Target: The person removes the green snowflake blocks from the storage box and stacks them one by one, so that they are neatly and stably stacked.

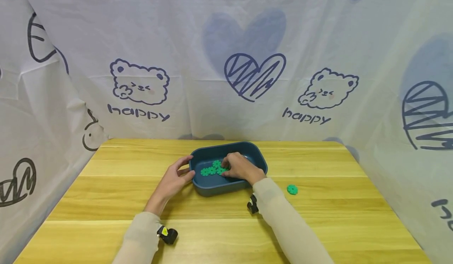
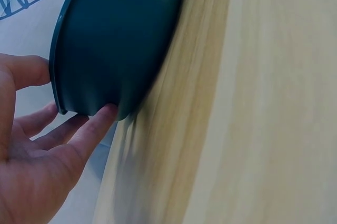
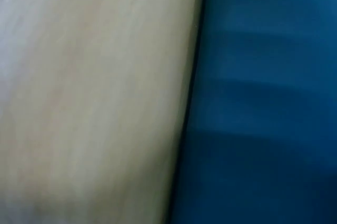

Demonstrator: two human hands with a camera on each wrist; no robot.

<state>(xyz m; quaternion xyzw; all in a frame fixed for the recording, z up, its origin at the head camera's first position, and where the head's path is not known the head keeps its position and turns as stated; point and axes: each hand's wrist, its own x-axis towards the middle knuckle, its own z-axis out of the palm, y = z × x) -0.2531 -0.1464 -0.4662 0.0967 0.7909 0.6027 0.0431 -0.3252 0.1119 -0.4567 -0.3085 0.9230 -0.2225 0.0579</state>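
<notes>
A dark blue oblong plastic box (image 1: pixel 209 186) stands toward the back of the wooden table. My left hand (image 1: pixel 175 177) holds its left end, with thumb and fingers spread around the outer wall; the left wrist view shows the fingertips on the box wall (image 2: pixel 116 40). Several green notched discs (image 1: pixel 211 170) lie inside on the box floor, close together. Reaching over the near rim, my right hand (image 1: pixel 240 166) has curled fingers and thumb at the rightmost disc (image 1: pixel 221 171), which they partly hide. The right wrist view is blurred and shows only blue box wall (image 3: pixel 263 77) beside a pale surface.
One loose green disc (image 1: pixel 292 189) lies on the wooden table (image 1: pixel 209 232), right of the box. A white printed cloth (image 1: pixel 198 98) hangs behind the table and along both sides. Each wrist carries a small black camera (image 1: pixel 170 235).
</notes>
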